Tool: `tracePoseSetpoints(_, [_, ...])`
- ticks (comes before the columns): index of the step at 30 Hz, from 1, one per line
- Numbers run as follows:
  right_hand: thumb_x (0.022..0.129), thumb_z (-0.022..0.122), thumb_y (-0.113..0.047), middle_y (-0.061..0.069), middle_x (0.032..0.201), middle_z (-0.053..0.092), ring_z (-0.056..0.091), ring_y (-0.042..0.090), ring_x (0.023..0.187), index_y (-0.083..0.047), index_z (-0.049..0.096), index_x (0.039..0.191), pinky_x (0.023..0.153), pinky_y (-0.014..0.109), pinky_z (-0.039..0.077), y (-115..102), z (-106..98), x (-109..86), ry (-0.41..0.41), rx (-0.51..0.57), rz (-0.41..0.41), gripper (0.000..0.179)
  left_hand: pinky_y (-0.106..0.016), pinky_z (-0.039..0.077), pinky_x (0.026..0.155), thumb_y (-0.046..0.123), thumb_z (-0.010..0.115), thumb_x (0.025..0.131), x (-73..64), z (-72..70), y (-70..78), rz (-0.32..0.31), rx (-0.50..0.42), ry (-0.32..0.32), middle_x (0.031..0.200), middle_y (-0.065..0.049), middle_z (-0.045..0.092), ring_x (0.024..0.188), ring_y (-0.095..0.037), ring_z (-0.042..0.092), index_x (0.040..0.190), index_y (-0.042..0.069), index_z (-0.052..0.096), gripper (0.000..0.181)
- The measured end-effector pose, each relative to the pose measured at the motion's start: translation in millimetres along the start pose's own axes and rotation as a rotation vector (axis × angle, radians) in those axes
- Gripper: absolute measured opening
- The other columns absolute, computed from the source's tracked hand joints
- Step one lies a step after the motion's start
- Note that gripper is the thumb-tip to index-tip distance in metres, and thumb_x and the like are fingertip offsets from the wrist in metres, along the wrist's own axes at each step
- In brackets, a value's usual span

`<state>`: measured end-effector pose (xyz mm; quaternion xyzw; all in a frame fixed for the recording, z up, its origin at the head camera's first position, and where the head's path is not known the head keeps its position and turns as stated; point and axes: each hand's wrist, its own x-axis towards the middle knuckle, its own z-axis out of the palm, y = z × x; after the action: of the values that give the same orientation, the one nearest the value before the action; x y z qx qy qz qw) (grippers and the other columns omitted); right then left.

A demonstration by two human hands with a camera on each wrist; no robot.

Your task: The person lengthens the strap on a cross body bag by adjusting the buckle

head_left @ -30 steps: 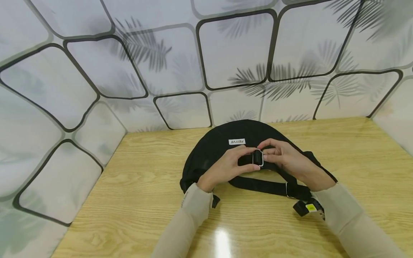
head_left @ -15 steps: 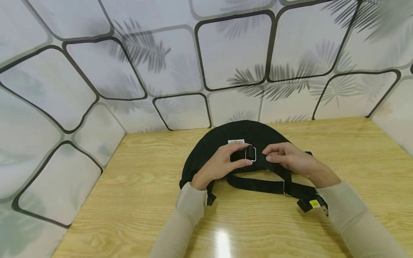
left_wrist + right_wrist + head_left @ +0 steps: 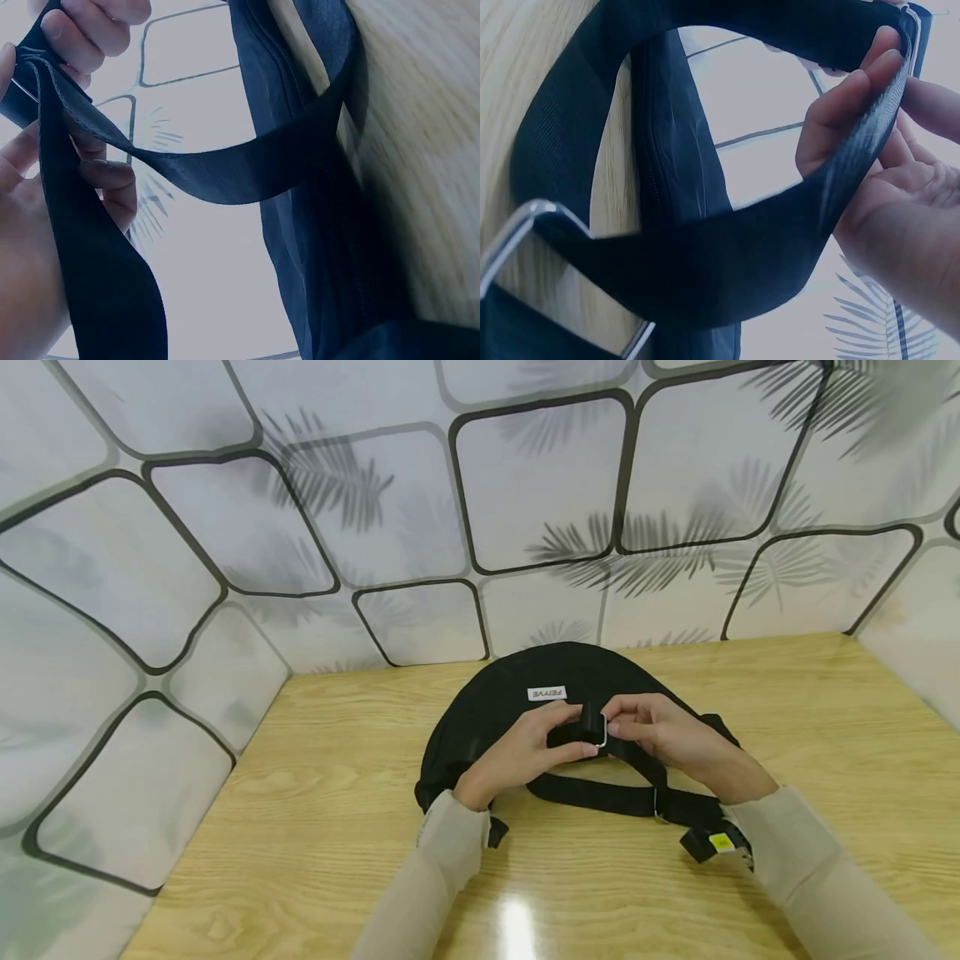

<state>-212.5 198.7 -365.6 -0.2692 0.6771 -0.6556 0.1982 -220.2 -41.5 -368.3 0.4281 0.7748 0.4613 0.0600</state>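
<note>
A black half-moon bag (image 3: pixel 472 727) with a white label (image 3: pixel 547 693) lies on the table. Over its front my left hand (image 3: pixel 510 752) pinches a metal strap buckle (image 3: pixel 603 731) between thumb and fingers, with black webbing threaded round it. At the buckle's right side my right hand (image 3: pixel 667 731) pinches the black strap (image 3: pixel 697 270), fingertips right at the metal frame. In the left wrist view the webbing (image 3: pixel 232 176) hangs in a loop between the hands and the bag. The fingers partly hide the strap's end.
A second metal ring (image 3: pixel 660 806) sits on the strap lower right. Beside the right sleeve lies a black clip (image 3: pixel 697 843) with a yellow tag (image 3: pixel 722 842). Another black clip (image 3: pixel 497 832) is by the left cuff. A patterned wall (image 3: pixel 420 627) rises behind the wooden table (image 3: pixel 322 827).
Half a second ago the right hand was apart from the buckle; now its fingertips are back at it. The left hand, holding the buckle, has moved slightly right again after shifting left.
</note>
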Motion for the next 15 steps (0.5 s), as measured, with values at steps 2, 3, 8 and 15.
tracePoseSetpoints(2, [0.105, 0.052, -0.002, 0.001, 0.086, 0.070, 0.062, 0.014, 0.074, -0.007, 0.064, 0.104, 0.071, 0.026, 0.051, 0.0, -0.8, -0.1, -0.010, 0.016, -0.001, 0.014, -0.024, 0.046, 0.093, 0.013, 0.068, 0.100, -0.4, -0.9, 1.2, -0.017, -0.006, -0.002, 0.122, -0.007, 0.064, 0.108, -0.009, 0.058, 0.134, 0.003, 0.060, 0.036])
tracePoseSetpoints(3, [0.105, 0.051, -0.002, 0.001, 0.089, 0.070, 0.063, 0.014, 0.078, -0.007, 0.065, 0.106, 0.073, 0.026, 0.052, 0.0, -1.6, -0.3, -0.019, 0.020, -0.001, 0.015, -0.026, 0.046, 0.097, 0.014, 0.068, 0.100, -0.7, -1.5, 1.7, -0.030, -0.006, -0.003, 0.127, -0.009, 0.063, 0.113, -0.011, 0.058, 0.137, 0.002, 0.058, 0.040])
tracePoseSetpoints(8, [0.104, 0.050, -0.001, -0.006, 0.076, 0.057, 0.045, 0.014, 0.059, -0.009, 0.065, 0.107, 0.058, 0.027, 0.039, 0.9, -8.7, -2.1, -0.045, -0.020, 0.013, 0.018, -0.035, 0.041, 0.109, 0.017, 0.067, 0.101, -3.5, -6.1, 4.3, -0.099, 0.025, 0.008, 0.145, -0.017, 0.053, 0.133, -0.023, 0.052, 0.146, -0.003, 0.050, 0.052])
tracePoseSetpoints(15, [0.103, 0.052, 0.000, -0.003, 0.061, 0.034, 0.020, 0.026, 0.051, -0.013, 0.067, 0.101, 0.054, 0.040, 0.019, 5.0, -19.2, -5.8, -0.036, -0.067, 0.028, 0.020, -0.034, 0.039, 0.111, 0.017, 0.068, 0.100, -6.3, -10.3, 3.4, -0.102, 0.077, 0.046, 0.146, -0.018, 0.052, 0.135, -0.030, 0.050, 0.145, -0.005, 0.050, 0.053])
